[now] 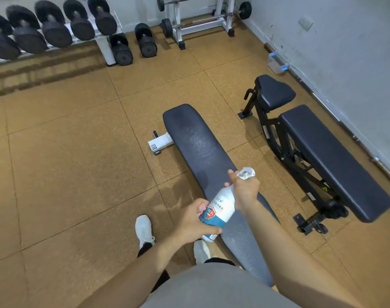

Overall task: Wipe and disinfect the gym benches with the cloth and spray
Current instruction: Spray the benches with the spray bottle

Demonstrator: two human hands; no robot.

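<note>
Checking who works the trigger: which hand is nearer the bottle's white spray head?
Right. The right hand grips the neck directly below the spray head. The left hand holds the spray bottle by its labelled body, near the base and farther away.

Both hands [220, 205] around spray bottle [218, 210] above flat bench [196, 138].

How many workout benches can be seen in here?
2. One flat bench lies in the middle, below the spray bottle; one adjustable bench stands to its right, beside the wall. More may be out of frame.
</note>
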